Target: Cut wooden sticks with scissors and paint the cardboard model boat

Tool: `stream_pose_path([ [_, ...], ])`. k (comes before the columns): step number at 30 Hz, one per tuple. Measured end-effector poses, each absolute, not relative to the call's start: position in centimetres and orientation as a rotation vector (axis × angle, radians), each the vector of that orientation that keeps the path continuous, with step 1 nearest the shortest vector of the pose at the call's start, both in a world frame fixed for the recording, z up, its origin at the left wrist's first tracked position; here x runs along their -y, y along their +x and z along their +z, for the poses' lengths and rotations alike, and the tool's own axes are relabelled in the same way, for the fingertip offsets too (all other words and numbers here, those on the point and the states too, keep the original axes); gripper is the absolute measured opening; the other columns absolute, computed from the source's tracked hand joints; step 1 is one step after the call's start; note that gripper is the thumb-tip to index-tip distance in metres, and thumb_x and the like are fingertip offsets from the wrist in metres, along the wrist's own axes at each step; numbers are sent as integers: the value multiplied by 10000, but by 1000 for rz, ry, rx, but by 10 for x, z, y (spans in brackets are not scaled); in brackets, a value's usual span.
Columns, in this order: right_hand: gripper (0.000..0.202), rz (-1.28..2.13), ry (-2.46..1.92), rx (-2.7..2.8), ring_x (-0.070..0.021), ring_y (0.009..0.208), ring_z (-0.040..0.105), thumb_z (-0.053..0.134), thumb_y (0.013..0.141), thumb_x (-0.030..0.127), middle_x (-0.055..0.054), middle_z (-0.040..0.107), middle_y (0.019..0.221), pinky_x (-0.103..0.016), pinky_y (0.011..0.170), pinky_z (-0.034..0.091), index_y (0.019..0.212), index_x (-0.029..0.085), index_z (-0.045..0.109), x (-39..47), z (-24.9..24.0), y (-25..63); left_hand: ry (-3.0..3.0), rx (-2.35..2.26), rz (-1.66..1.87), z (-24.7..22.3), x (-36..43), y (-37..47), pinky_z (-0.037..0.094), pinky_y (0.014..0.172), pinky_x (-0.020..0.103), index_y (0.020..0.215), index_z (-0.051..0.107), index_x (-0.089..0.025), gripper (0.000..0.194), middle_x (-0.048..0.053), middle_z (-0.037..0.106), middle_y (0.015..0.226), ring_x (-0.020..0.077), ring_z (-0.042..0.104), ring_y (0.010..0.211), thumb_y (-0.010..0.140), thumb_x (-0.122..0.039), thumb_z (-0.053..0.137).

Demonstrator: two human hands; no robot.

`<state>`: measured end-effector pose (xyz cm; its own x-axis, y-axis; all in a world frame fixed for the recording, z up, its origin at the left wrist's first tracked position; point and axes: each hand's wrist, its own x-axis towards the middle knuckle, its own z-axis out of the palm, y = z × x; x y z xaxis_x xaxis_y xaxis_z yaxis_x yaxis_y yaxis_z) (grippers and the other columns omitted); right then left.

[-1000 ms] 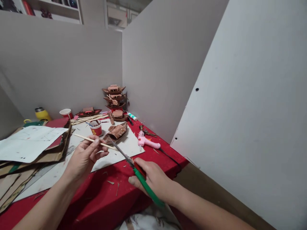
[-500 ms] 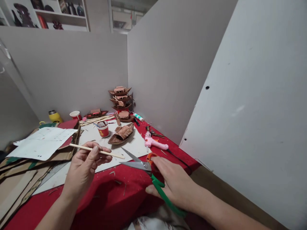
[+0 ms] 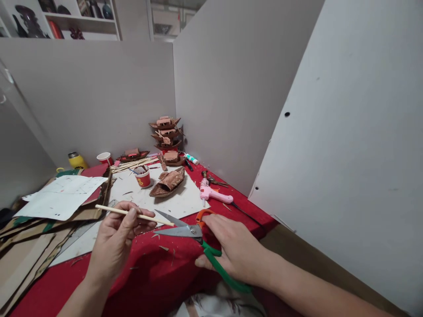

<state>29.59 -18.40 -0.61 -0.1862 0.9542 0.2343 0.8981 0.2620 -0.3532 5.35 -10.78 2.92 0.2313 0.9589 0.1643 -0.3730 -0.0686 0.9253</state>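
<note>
Between thumb and fingers, my left hand (image 3: 120, 233) pinches a thin pale wooden stick (image 3: 150, 218), which points right and slightly down. My right hand (image 3: 234, 246) grips a pair of scissors (image 3: 185, 232) with one orange and one green handle. Their blades are spread, and the stick's right end lies between them. Behind the hands, a brown model boat (image 3: 168, 182) with an arched roof sits on a white board (image 3: 194, 200). To its left stands a red paper cup (image 3: 142, 178) with a brush or stick in it.
A pink glue gun (image 3: 214, 193) with a black cord lies at the right, near a grey partition (image 3: 231, 88). Several model boats (image 3: 165, 134) are stacked in the corner. Cardboard and paper (image 3: 62, 196) pile up at the left. Loose sticks (image 3: 134, 165) lie behind the cup.
The scissors have moved left, so the stick's right end now sits between the blades. My left hand has lowered the stick slightly. The view has shifted a little.
</note>
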Motion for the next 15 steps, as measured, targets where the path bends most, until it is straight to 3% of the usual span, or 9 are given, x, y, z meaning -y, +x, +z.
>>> stream_pose_path([
  [15, 608, 137, -1686, 2165, -251, 817, 563, 536, 754, 738, -104, 624, 923, -350, 706, 421, 969, 169, 537, 183, -1, 295, 1159, -724, 1262, 30, 112, 53, 564, 716, 311, 803, 611, -182, 186, 49, 712, 806, 185, 679, 751, 752, -308, 738],
])
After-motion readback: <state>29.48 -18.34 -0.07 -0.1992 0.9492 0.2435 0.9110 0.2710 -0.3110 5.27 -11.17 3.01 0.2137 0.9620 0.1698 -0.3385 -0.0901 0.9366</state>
